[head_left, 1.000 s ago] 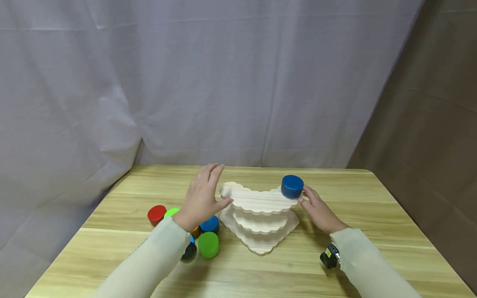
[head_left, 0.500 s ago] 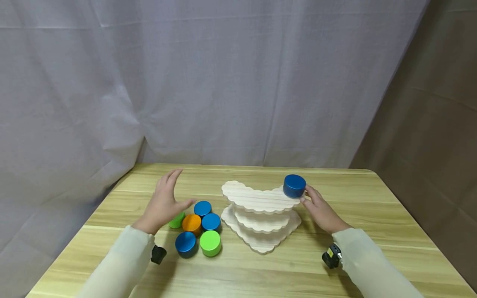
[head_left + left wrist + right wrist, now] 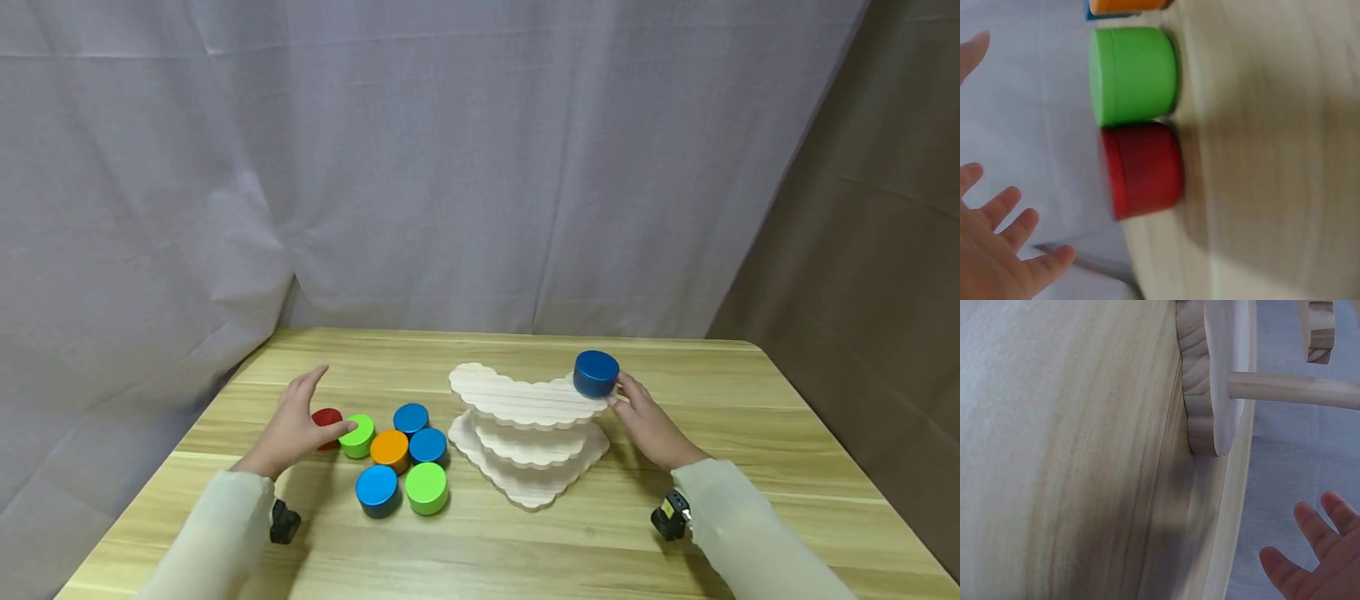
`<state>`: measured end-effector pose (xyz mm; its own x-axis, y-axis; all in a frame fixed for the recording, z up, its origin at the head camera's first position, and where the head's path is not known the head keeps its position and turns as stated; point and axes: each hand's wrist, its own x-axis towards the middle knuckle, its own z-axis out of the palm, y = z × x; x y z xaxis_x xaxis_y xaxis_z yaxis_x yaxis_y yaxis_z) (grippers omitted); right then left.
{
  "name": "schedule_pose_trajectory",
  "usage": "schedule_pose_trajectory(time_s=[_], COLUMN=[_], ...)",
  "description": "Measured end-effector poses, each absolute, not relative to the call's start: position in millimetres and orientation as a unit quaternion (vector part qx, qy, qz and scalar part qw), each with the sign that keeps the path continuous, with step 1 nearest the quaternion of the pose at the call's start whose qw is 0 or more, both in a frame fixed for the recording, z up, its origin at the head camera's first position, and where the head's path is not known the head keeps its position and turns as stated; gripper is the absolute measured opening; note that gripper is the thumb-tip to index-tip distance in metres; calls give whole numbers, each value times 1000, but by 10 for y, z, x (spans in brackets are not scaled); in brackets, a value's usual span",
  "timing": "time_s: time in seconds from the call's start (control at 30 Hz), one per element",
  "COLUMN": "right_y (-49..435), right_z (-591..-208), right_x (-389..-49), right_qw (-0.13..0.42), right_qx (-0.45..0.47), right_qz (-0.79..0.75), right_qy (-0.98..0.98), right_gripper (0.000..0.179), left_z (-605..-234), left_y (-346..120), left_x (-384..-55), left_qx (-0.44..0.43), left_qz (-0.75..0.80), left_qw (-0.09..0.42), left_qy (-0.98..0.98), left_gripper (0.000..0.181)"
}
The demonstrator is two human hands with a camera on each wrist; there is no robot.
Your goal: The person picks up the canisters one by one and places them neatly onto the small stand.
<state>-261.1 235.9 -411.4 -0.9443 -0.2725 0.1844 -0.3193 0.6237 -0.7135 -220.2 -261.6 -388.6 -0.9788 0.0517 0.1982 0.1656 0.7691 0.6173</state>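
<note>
My left hand [image 3: 291,429] hovers over the left of the table, fingers spread and thumb apart. It is nearest a red round tin [image 3: 1144,169], partly hidden behind it in the head view. A lime green tin [image 3: 1138,75] stands against the red one. In the left wrist view the fingers are apart from both tins. My right hand [image 3: 652,423] is at the right end of a tiered wooden stand [image 3: 517,404], beside a blue tin [image 3: 596,375] on its top shelf. Several of its fingers [image 3: 1316,531] look loosely extended; whether it touches the tin or the shelf is unclear.
Between the left hand and the stand are an orange tin [image 3: 389,450], several blue tins [image 3: 377,490] and another green tin [image 3: 427,487]. The stand has scalloped shelves, with a wooden dowel [image 3: 1291,387] between them. A grey curtain [image 3: 450,167] hangs behind the table.
My left hand has moved left and down, from beside the stand to the red tin, uncovering the tins between. My right hand stays by the blue tin on the top shelf.
</note>
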Motion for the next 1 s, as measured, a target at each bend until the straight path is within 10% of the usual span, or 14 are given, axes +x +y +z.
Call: schedule_pose_trajectory(time_s=[1.0], right_y=[2351], right_z=[-4085], right_x=[-2576], right_qw=[32], right_qx=[178], right_qz=[407], right_qy=[-895], right_gripper=[57], left_z=[-4306], left_y=[-3029], left_x=[-2290], left_qx=[0], left_qz=[-420], left_qw=[-49], left_qy=[-906], left_gripper=[101])
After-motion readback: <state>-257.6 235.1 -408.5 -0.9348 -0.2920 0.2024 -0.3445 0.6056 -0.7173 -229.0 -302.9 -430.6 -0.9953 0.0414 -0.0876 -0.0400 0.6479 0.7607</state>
